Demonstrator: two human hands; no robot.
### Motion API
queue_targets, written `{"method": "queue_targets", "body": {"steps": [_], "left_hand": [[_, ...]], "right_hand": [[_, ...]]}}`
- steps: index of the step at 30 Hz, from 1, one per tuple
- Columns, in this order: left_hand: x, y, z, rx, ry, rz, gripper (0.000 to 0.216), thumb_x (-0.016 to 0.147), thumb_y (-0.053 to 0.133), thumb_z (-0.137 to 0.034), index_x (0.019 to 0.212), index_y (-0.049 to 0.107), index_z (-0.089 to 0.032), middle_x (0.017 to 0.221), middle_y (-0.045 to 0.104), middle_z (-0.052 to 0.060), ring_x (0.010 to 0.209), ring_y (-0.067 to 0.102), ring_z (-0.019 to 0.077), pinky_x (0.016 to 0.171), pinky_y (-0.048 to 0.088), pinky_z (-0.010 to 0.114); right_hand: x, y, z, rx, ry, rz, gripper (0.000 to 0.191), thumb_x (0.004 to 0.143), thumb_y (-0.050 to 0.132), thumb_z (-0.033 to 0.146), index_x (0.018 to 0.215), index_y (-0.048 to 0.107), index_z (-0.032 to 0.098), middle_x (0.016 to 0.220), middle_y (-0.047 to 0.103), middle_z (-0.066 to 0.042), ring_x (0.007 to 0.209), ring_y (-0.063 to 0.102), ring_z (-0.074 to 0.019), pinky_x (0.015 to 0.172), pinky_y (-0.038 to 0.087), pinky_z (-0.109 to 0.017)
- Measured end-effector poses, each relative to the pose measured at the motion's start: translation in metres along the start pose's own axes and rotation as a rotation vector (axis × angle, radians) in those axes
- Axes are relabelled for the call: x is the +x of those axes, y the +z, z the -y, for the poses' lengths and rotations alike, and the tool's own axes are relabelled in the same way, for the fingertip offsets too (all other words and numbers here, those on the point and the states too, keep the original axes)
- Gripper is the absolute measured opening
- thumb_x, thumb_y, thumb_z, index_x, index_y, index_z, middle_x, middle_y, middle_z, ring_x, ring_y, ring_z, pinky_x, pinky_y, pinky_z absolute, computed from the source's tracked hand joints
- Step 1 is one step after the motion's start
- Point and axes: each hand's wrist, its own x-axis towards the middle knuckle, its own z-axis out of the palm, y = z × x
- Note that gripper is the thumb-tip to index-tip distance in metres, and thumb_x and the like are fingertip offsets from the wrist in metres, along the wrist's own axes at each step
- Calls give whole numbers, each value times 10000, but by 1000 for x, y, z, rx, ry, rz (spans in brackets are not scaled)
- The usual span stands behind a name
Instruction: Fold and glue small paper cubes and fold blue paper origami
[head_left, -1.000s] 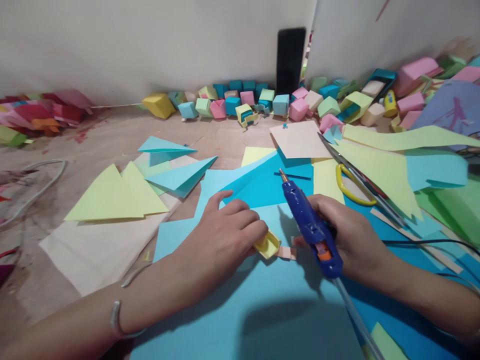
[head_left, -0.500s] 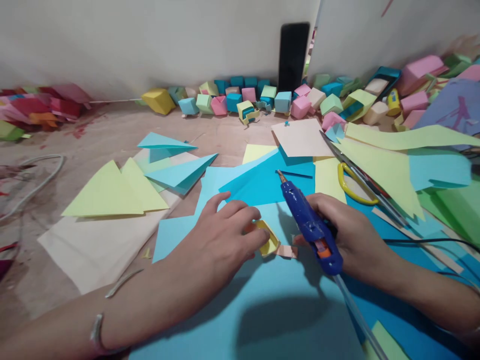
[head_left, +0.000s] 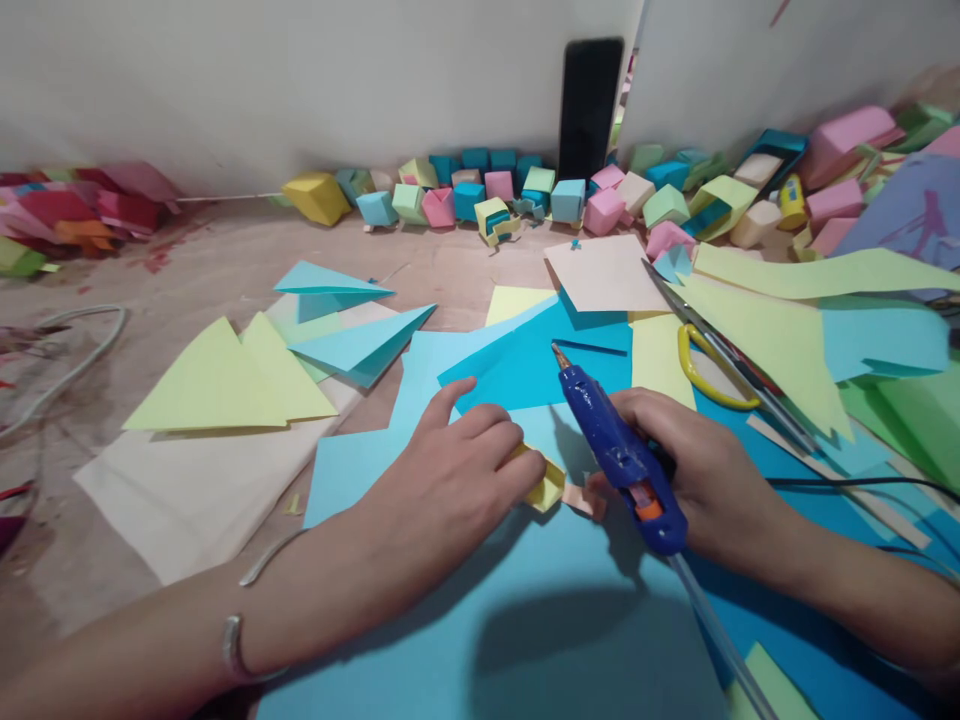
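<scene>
My left hand [head_left: 450, 470] is closed, its fingers pressing down on a small yellow folded paper piece [head_left: 546, 487] that lies on a large blue sheet [head_left: 540, 620]. A narrow pink paper strip [head_left: 579, 497] sticks out of the yellow piece to the right. My right hand [head_left: 697, 470] grips a blue glue gun [head_left: 615, 450] with an orange trigger; its nozzle points up and away to the left, above a darker blue sheet [head_left: 525, 365]. A fingertip of the right hand touches the pink strip.
Yellow-handled scissors [head_left: 712, 365] lie to the right among green and blue sheets. Folded green [head_left: 225, 385] and blue [head_left: 352, 345] paper triangles lie to the left. Several small paper cubes [head_left: 487, 195] line the wall beside an upright black phone [head_left: 589, 105]. A grey cable [head_left: 67, 370] runs at far left.
The left hand's fingers have folded the yellow piece down flatter and slid slightly right over it. The glue gun has barely shifted.
</scene>
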Motion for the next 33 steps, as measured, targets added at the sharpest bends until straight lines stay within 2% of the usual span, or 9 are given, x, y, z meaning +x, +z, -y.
{"method": "queue_targets", "body": {"steps": [4, 7, 13, 22, 27, 33], "left_hand": [[4, -1, -2, 31, 27, 6, 145, 932, 497, -107, 859, 577, -202, 835, 628, 31, 877, 579, 233, 1046, 278, 602], [7, -3, -2, -3, 54, 64, 116, 925, 535, -127, 881, 584, -223, 808, 612, 13, 854, 576, 228, 1039, 275, 609], [10, -3, 1, -76, 79, 125, 93, 905, 596, -145, 895, 602, -236, 817, 593, 4, 854, 546, 206, 1044, 273, 547], [10, -2, 5, -94, 100, 110, 90, 915, 586, -170, 887, 636, -240, 822, 599, 13, 850, 538, 212, 980, 319, 478], [9, -1, 6, -77, 96, 115, 121, 927, 562, -158, 907, 652, -236, 828, 609, 15, 850, 559, 206, 1003, 310, 495], [5, 0, 7, -67, 125, 44, 132, 925, 568, -156, 877, 670, -223, 806, 626, 11, 854, 579, 197, 1039, 308, 499]], "right_hand": [[-1, 1, 0, 12, -12, 25, 213, 798, 683, 272, 932, 525, 224, 952, 651, -47, 771, 593, -177, 658, 486, -300], [-2, 2, 0, 10, -29, 33, 213, 790, 681, 223, 936, 527, 222, 979, 654, -55, 804, 601, -182, 674, 486, -298], [-1, 2, 0, 0, -24, 31, 228, 772, 700, 241, 934, 541, 223, 967, 661, -62, 798, 606, -195, 654, 484, -306], [-1, 2, -1, -5, -20, 29, 201, 777, 685, 229, 921, 546, 229, 946, 665, -56, 798, 610, -198, 650, 484, -306], [-1, 2, -2, -13, -28, 26, 235, 769, 704, 244, 940, 543, 227, 963, 660, -56, 811, 607, -198, 674, 489, -311], [0, 0, -1, -16, -25, 38, 255, 771, 717, 283, 963, 556, 231, 961, 665, -57, 826, 619, -210, 664, 487, -315]]}}
